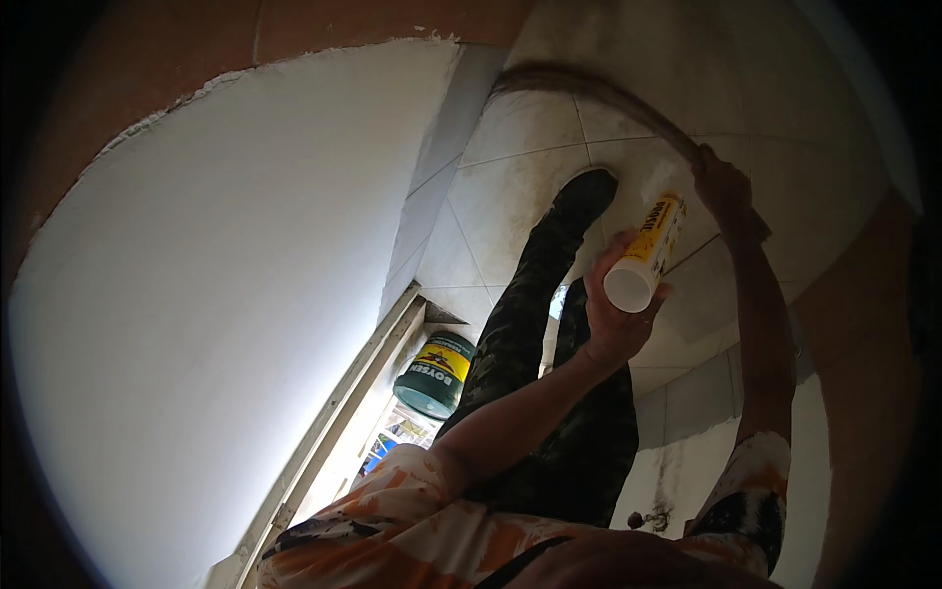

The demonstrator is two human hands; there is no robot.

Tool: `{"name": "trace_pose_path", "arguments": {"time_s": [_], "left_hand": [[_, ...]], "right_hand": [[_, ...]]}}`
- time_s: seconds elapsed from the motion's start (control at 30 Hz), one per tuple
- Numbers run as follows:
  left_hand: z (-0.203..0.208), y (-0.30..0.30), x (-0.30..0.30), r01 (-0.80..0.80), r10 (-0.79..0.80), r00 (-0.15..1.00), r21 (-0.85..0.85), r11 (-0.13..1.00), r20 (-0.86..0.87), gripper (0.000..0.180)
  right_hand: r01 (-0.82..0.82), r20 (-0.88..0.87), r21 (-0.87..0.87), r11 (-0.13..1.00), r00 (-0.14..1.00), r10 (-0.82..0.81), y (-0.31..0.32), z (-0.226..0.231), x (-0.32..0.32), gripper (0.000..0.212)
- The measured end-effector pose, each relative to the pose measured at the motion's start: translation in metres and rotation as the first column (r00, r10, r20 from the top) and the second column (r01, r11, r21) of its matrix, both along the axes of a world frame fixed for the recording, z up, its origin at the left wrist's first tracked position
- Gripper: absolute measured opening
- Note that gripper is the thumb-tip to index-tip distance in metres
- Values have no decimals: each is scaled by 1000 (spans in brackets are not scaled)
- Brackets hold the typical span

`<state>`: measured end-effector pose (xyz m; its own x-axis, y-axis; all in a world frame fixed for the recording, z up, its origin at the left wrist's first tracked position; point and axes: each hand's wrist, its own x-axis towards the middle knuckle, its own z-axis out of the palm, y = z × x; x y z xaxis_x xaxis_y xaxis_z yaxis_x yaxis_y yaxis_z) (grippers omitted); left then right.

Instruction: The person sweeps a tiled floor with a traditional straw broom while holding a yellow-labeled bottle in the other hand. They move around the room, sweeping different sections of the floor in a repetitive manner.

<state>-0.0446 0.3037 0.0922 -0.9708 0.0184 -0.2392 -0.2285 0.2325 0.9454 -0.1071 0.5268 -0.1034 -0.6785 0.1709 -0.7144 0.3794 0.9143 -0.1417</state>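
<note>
Left grip [616,319] is wrapped around a white tube-shaped container [648,250] with a yellow-and-black label; fingers sit around its near part. Right grip [724,188] is closed on a long brown strip [623,96], which runs far and left of that hand, with a short tail past it on the near side. Strip looks curved, but we can't separate real bend from lens bend.

Progress: we'd call it mid-job, since both items are in hand and neither is set down. Container and strip are apart, no contact we can see. No finished result we can point to; what's left, we can't size from one view.

Containers: the tube shows us a plain white round end, and we can't tell cap from base. Contents hidden, fill level unknown. Pale blur by its far end, source unclear.

Further out, near left: dark green bucket [435,371] with a yellow label band, beside the frame [339,402]. Can't confirm lid or contents.

Under us, tiled floor [785,177] with dark smears. Far left, white wall [216,226] meets a brown band [196,44] along a ragged edge.
</note>
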Motion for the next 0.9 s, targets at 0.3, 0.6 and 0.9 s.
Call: {"name": "trace_pose_path", "arguments": {"time_s": [0.3, 0.6, 0.9], "left_hand": [[7, 5, -8, 29, -30, 999, -27, 999, -37, 74], [9, 6, -17, 68, -67, 997, -35, 997, 24, 74], [3, 7, -15, 61, -61, 998, -39, 997, 1, 78]], "right_hand": [[103, -84, -50, 993, 991, -107, 114, 56, 51, 55], [-65, 15, 96, 993, 998, 64, 55, -8, 24, 51], [233, -169, 182, 955, 965, -203, 188, 1, -63, 54]]}}
